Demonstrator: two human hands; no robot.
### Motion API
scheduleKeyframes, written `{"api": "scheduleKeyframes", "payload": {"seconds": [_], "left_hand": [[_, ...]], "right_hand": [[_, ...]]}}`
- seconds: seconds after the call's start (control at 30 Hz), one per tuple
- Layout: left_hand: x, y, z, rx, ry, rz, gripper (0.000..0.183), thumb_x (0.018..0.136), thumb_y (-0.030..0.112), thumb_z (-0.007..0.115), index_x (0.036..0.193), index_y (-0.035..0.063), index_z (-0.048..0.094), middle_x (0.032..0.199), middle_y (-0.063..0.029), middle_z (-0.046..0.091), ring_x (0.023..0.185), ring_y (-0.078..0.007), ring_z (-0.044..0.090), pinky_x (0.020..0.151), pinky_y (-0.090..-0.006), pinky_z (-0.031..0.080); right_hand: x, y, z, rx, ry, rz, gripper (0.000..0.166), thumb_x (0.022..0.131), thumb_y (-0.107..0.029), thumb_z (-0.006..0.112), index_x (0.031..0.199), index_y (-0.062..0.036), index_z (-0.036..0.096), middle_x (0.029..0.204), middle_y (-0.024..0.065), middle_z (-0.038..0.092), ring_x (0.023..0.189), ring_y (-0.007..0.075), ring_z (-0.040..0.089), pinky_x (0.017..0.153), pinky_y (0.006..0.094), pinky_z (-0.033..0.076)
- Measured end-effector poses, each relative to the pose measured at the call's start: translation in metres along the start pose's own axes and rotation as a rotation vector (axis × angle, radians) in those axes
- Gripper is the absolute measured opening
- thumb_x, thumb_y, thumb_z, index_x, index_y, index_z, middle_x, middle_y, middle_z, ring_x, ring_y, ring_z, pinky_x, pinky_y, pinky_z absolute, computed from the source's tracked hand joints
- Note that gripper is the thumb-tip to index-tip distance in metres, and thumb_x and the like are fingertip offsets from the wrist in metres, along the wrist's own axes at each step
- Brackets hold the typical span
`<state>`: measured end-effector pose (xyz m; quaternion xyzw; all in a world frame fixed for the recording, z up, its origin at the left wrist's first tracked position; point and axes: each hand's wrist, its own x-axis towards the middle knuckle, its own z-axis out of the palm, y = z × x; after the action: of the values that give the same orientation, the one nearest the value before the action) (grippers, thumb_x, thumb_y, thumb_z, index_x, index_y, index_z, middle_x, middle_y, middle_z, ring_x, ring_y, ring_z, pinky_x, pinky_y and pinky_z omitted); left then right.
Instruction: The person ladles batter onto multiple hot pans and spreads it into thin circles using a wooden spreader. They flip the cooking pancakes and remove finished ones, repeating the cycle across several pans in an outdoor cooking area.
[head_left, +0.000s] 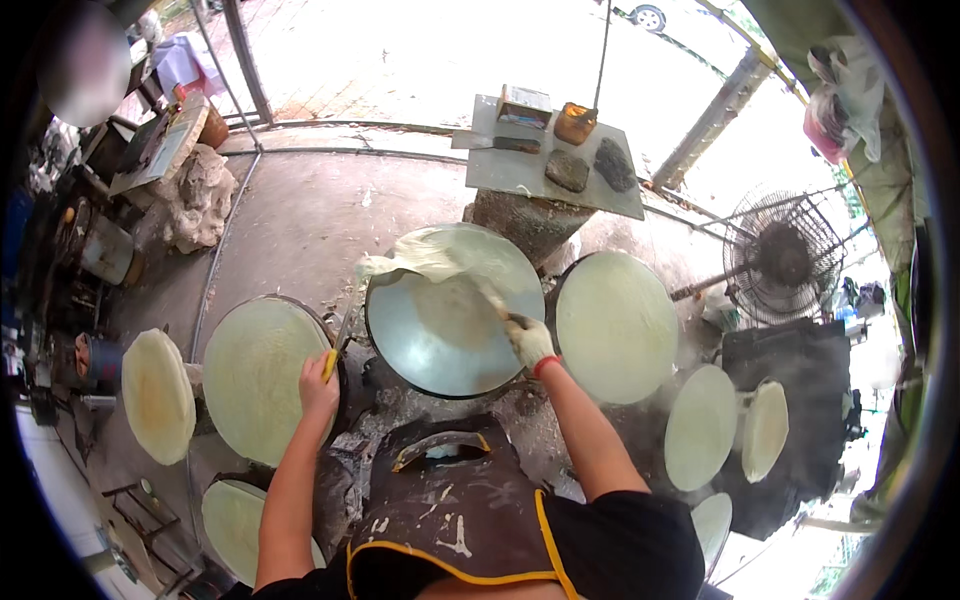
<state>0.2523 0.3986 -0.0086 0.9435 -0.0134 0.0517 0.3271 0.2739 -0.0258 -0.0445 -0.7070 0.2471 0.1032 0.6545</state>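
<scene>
Before me is a round metal griddle, with pale green batter across its far part and bare metal nearer me. My left hand, bare, grips the yellow handle of a long tool. A lump of batter hangs at the tool's far end, by the griddle's left rim, joined to the batter on the metal. My right hand, in a whitish work glove with a red cuff, holds a wooden-handled scraper over the griddle. The scraper's end is blurred.
Batter-covered griddles stand left and right. Round flatbreads are stacked at far left; another round sheet is at far right. Beyond is a board bearing a cleaver and dark blocks. A caged fan stands right.
</scene>
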Motion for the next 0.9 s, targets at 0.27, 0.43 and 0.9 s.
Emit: {"api": "scheduleKeyframes", "payload": {"seconds": [0.27, 0.43, 0.9], "left_hand": [[-0.031, 0.055, 0.003, -0.849, -0.136, -0.386, 0.028, 0.088, 0.009, 0.051, 0.113, -0.0019, 0.055, 0.068, -0.0024, 0.052, 0.042, -0.0084, 0.044, 0.039, -0.0216, 0.034], [-0.026, 0.118, -0.005, -1.152, -0.144, -0.463, 0.025, 0.093, 0.017, 0.047, 0.111, 0.0004, 0.051, 0.062, 0.0012, 0.043, 0.04, -0.0053, 0.037, 0.037, -0.0202, 0.033], [-0.111, 0.156, 0.025, -1.078, 0.178, -0.738, 0.011, 0.088, 0.009, 0.048, 0.098, 0.0043, 0.046, 0.055, 0.001, 0.04, 0.039, -0.0061, 0.036, 0.036, -0.0222, 0.032]], "right_hand": [[0.002, -0.034, 0.002, -0.186, -0.304, 0.047, 0.031, 0.084, -0.022, 0.059, 0.108, -0.003, 0.064, 0.07, 0.0, 0.059, 0.057, 0.0049, 0.048, 0.05, 0.0204, 0.037], [0.062, -0.03, -0.017, -0.288, -0.145, -0.167, 0.031, 0.082, -0.023, 0.059, 0.109, -0.0079, 0.065, 0.071, 0.0012, 0.061, 0.053, 0.0077, 0.046, 0.049, 0.0244, 0.039], [0.069, -0.044, -0.032, -0.352, -0.809, 0.048, 0.027, 0.082, -0.021, 0.06, 0.104, -0.0051, 0.064, 0.059, 0.0002, 0.05, 0.04, 0.0091, 0.038, 0.036, 0.0244, 0.027]]}}
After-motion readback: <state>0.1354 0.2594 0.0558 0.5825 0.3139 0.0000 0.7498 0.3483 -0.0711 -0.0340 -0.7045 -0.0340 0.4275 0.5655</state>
